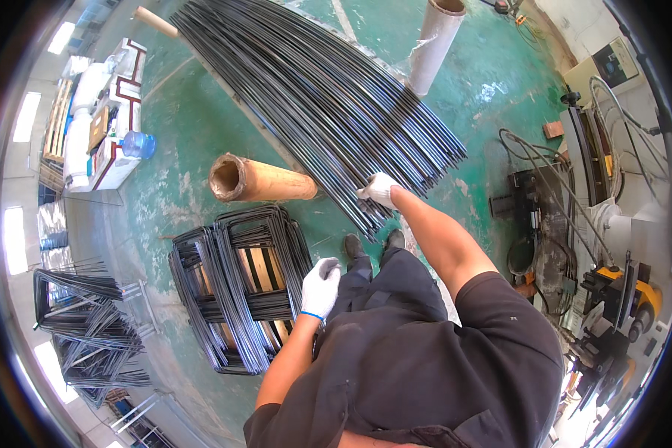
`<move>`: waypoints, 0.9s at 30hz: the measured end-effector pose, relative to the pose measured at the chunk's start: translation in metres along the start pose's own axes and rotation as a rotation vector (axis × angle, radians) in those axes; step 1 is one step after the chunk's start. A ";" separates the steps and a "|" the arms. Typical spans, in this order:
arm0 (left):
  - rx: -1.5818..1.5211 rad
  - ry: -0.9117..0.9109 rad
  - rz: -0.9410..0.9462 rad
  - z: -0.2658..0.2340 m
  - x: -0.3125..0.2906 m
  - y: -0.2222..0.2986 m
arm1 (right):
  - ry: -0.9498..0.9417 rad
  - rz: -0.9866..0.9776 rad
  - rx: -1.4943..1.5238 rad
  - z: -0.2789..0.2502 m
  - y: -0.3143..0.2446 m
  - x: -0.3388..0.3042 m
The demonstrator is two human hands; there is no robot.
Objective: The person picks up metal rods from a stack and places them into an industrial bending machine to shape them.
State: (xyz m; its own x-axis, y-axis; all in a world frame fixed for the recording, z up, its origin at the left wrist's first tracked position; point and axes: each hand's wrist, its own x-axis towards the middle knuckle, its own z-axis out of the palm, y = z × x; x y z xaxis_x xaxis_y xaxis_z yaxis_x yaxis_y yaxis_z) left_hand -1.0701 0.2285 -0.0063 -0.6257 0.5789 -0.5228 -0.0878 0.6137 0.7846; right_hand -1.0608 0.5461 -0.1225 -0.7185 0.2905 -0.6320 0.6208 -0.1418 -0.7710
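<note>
A wide layer of long dark metal rods (328, 97) stretches from the far left toward my feet, its near ends fanned out. My right hand (379, 190), in a white glove, is at the near rod ends with its fingers bent round a rod; the fingertips are partly hidden. My left hand (321, 290), also in a white glove with a blue cuff edge, hangs by my left leg. Its fingers are loosely curled and apart, with nothing seen in them. Beside it stands a stack of bent rectangular metal frames (239, 291) on wooden slats.
A thick brown cardboard tube (269, 181) lies between the rods and the frames. Another pale tube (434, 48) stands at the rods' far right side. Machinery with cables (537, 216) lines the right. More metal frames (89, 328) are piled at left, below white sacks and a blue water bottle (138, 145).
</note>
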 end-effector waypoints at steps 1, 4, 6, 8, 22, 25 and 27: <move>-0.023 0.012 -0.004 0.004 -0.002 0.003 | -0.071 0.032 0.286 -0.004 0.000 -0.008; 0.017 0.013 0.018 0.016 -0.008 0.019 | -0.339 0.108 0.752 -0.016 -0.010 -0.020; -0.021 -0.003 -0.034 0.026 -0.012 0.023 | -0.394 0.125 0.849 -0.022 -0.016 -0.028; -0.014 -0.008 -0.019 0.035 -0.014 0.028 | -0.395 0.128 0.902 -0.027 -0.023 -0.036; -0.324 -0.171 -0.008 0.052 0.028 0.036 | -0.094 -0.011 0.299 -0.024 -0.036 -0.067; -0.402 -0.184 -0.066 0.045 0.060 0.048 | 0.035 -0.002 0.069 -0.038 -0.028 -0.127; -0.521 -0.159 -0.148 0.040 0.086 0.045 | 0.064 0.038 -0.179 -0.050 -0.021 -0.191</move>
State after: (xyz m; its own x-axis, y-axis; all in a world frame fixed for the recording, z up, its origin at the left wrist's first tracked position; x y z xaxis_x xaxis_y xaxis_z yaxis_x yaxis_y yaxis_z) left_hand -1.0971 0.3273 -0.0297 -0.4564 0.6054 -0.6521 -0.5621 0.3719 0.7387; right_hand -0.9213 0.5406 0.0187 -0.6755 0.3485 -0.6498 0.6973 0.0155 -0.7166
